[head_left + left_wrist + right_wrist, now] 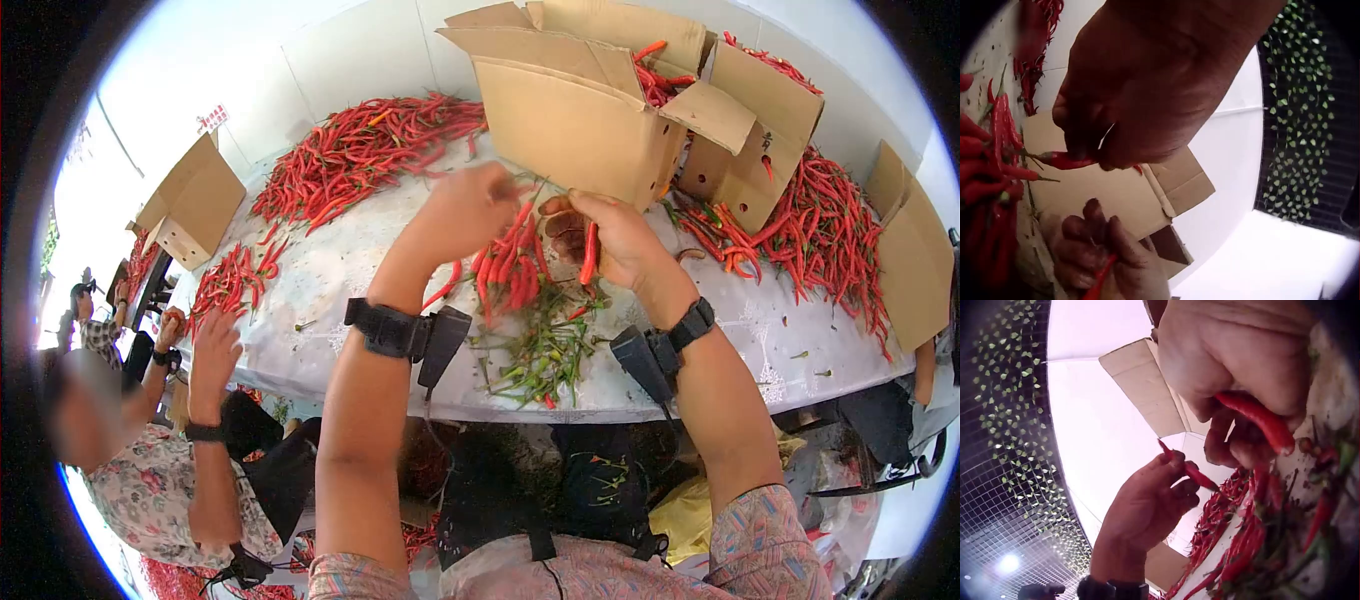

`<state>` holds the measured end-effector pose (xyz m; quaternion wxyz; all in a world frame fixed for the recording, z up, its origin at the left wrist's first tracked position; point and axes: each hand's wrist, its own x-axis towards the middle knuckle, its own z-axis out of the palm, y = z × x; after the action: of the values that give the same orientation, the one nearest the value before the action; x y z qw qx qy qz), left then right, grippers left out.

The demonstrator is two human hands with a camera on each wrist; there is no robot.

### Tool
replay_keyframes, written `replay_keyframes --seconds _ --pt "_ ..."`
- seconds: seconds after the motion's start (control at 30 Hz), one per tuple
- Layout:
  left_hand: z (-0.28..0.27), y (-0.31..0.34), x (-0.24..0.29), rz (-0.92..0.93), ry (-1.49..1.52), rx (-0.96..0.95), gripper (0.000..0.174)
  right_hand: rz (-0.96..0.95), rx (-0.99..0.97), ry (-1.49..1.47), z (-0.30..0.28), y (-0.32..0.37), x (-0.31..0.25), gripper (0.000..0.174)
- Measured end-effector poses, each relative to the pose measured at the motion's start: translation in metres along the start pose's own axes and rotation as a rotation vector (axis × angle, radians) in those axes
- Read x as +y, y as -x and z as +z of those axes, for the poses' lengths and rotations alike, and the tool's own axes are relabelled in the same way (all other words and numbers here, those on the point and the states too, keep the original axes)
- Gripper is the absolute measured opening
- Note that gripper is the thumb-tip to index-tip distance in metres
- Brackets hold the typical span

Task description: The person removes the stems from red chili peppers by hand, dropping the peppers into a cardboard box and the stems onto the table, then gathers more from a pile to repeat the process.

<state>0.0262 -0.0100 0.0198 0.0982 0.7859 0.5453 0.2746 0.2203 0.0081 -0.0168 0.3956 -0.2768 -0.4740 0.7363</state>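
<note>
Chili, left (1067, 161): pinched by left hand (470, 205), stem outward
Chili, right (1263, 422): in curled fingers of right hand (625, 240)
Handling: probably light, firm, slick; bruises if squeezed; best held mid-body
Pile (512, 272): chilies on table (350, 265), between hands
Stems (535, 365): green, beside pile
Box (560, 110): beyond hands; flaps open

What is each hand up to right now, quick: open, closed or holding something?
Left hand: closed, pinching a red chili between its fingers.
Right hand: closed, gripping another chili.
</note>
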Motion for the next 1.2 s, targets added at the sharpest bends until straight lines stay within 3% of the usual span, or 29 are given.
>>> replay_keyframes --seconds 0.03,0.13,0.17,0.23,0.37,0.4,0.43,0.57,0.63,0.93,1.0,1.2 --pt "0.000 -0.002 0.003 0.002 0.004 0.000 0.020 0.001 0.004 0.003 -0.001 0.000 0.001 0.028" --pt "0.006 -0.009 0.006 -0.111 0.615 0.219 0.012 -0.029 0.002 0.062 -0.003 -0.003 0.001 0.027" --pt "0.013 -0.010 0.001 -0.108 0.618 0.222 0.012 -0.020 0.010 0.131 -0.005 -0.003 0.001 0.024" --pt "0.024 -0.011 -0.005 -0.081 0.934 0.231 0.012 -0.013 0.024 0.206 -0.004 -0.003 -0.001 0.022" --pt "0.037 -0.004 -0.013 -0.080 0.929 0.073 0.013 -0.173 0.146 0.078 -0.001 -0.007 0.006 0.016" --pt "0.037 -0.003 -0.011 -0.057 0.784 0.045 0.013 -0.246 0.203 0.049 -0.002 -0.009 0.007 0.015" --pt "0.037 -0.002 -0.010 -0.035 0.640 0.018 0.014 -0.242 0.205 0.051 -0.003 -0.009 0.006 0.015" --pt "0.047 -0.003 -0.011 0.009 0.750 0.000 0.014 -0.263 0.211 0.184 -0.005 -0.007 0.005 0.012" --pt "0.046 -0.001 -0.008 0.014 0.599 0.008 0.014 -0.278 0.192 0.182 -0.004 -0.007 0.005 0.011" --pt "0.043 -0.002 -0.012 0.012 0.571 -0.037 0.021 -0.344 0.196 0.254 -0.005 -0.009 0.006 0.012" --pt "0.043 0.000 -0.010 0.002 0.632 -0.039 0.023 -0.308 0.231 0.413 -0.006 -0.008 0.005 0.014" --pt "0.036 0.002 -0.001 0.042 0.593 -0.071 0.021 -0.360 0.193 0.380 -0.001 -0.003 0.003 0.015"
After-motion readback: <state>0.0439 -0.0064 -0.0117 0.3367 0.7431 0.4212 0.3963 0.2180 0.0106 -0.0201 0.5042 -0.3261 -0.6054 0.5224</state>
